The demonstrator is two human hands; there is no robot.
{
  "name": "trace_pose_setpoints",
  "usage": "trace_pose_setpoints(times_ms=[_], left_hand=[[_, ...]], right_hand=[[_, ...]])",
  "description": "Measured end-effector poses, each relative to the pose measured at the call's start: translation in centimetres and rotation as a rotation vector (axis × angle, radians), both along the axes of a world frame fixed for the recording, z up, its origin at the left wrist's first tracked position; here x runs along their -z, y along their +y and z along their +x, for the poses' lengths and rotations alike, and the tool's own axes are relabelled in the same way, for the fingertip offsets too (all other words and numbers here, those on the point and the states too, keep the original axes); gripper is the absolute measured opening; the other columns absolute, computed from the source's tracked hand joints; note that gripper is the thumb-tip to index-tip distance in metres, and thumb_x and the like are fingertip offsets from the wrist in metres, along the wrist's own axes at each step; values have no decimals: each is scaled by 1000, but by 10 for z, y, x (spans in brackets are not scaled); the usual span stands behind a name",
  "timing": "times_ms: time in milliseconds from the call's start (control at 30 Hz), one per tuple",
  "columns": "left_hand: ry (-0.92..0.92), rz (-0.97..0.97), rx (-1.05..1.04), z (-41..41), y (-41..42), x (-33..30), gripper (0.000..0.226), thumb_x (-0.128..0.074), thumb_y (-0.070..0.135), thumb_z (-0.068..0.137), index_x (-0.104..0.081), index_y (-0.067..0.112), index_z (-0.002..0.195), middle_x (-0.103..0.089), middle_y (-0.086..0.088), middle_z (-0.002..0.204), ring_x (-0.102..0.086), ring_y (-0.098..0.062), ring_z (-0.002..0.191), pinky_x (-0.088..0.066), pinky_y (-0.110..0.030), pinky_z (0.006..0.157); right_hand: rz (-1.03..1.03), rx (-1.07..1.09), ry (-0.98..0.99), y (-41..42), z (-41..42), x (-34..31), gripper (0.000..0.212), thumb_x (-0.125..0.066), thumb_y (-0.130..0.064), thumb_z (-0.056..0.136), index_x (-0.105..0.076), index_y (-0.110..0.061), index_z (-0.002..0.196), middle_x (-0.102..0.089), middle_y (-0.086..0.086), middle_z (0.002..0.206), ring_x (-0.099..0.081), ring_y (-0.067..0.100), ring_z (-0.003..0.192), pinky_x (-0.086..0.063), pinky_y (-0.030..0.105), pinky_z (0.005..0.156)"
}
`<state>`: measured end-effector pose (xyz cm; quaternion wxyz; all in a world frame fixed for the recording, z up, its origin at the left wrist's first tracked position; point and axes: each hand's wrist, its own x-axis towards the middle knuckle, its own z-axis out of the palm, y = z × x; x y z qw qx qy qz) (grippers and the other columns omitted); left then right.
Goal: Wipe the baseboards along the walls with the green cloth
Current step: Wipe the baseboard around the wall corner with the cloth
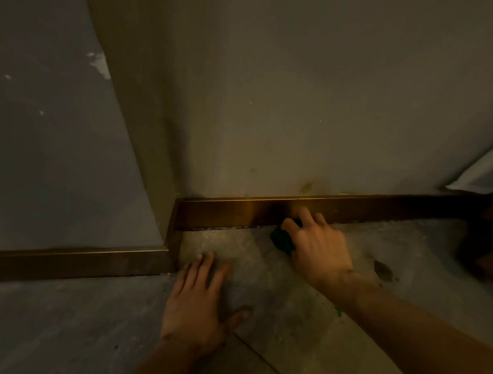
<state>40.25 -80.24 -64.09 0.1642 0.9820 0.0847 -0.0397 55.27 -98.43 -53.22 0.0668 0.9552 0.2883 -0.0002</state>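
Observation:
A glossy brown baseboard [223,214] runs along the foot of the beige wall ahead and turns around a protruding corner onto a second stretch [68,262] at the left. My right hand [317,247] presses a dark green cloth [282,239] against the lower edge of the baseboard, fingers curled over it; most of the cloth is hidden under the hand. My left hand [199,297] lies flat on the grey floor near the corner, fingers spread, holding nothing.
The wall corner [175,234] juts out between the two baseboard stretches. A dark stain [382,271] marks the speckled floor at the right. Something white [485,168] and a dark wooden piece [492,239] sit at the far right.

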Motion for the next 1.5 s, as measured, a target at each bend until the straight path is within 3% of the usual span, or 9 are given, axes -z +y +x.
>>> trace_pose_setpoints(times_ms=[133, 367, 500, 567, 667, 767, 1000, 1200, 1500], left_hand=[[-62, -76, 27, 11, 1, -31, 107, -27, 98, 76, 5, 38, 159, 0, 3, 171, 1, -17, 155, 2, -40, 123], [-239, -213, 77, 26, 3, -88, 117, -64, 80, 75, 4, 35, 159, -34, 3, 160, -36, -18, 143, -32, -42, 118], [-203, -297, 36, 25, 17, -116, 126, -76, 77, 68, 7, 43, 156, -41, 2, 158, -43, -22, 140, -38, -45, 115], [-248, -293, 27, 22, 25, -130, 119, -79, 72, 68, -4, 42, 155, -47, 3, 153, -49, -21, 135, -44, -43, 109], [-365, -210, 21, 16, 37, -147, 87, -83, 58, 73, -31, 37, 139, -62, 4, 132, -62, -23, 117, -50, -39, 89], [-411, -162, 7, 8, 48, -164, 60, -78, 50, 82, -40, 35, 126, -68, 3, 118, -67, -26, 103, -48, -36, 72], [-435, -149, 36, -10, 65, -207, 49, -73, 31, 81, -46, 30, 121, -70, -4, 108, -67, -32, 96, -54, -43, 74], [-414, -107, 53, -15, 66, -237, 44, -74, 34, 83, -45, 31, 117, -70, -1, 102, -68, -27, 87, -55, -42, 68], [-296, 218, 100, -28, 91, -289, 44, -70, 41, 86, -43, 24, 116, -68, -4, 101, -66, -32, 82, -55, -45, 68]], right_hand=[[232, 65, 51, 13, -20, -17, 53, -75, -24, 77, -49, -32, 123, -47, -1, 120, -54, 26, 104, -56, 40, 73], [620, 167, 194, 34, -45, -46, 45, -79, -17, 72, -59, -36, 108, -56, -6, 113, -59, 18, 98, -55, 36, 75], [810, 216, 384, 46, -53, -67, 36, -80, -15, 72, -62, -34, 97, -65, -7, 102, -63, 13, 93, -57, 33, 77], [911, 255, 501, 54, -57, -78, 33, -82, -14, 71, -64, -31, 93, -67, -7, 97, -65, 13, 90, -58, 35, 78], [1021, 229, 611, 64, -62, -94, 36, -83, -11, 71, -63, -24, 98, -67, -3, 97, -66, 16, 92, -59, 39, 81], [1044, 168, 676, 70, -69, -108, 49, -86, -17, 72, -59, -24, 113, -63, 0, 107, -65, 15, 96, -59, 39, 84], [808, -106, 706, 71, -78, -136, 94, -98, -20, 54, -49, -21, 135, -57, 2, 127, -56, 15, 118, -47, 39, 103], [751, -171, 453, 75, -82, -150, 68, -90, -21, 65, -53, -31, 121, -62, -2, 113, -60, 18, 106, -52, 42, 92], [774, -326, 391, 97, -83, -170, 55, -87, -23, 67, -54, -31, 109, -64, -1, 104, -62, 19, 96, -55, 40, 79]])
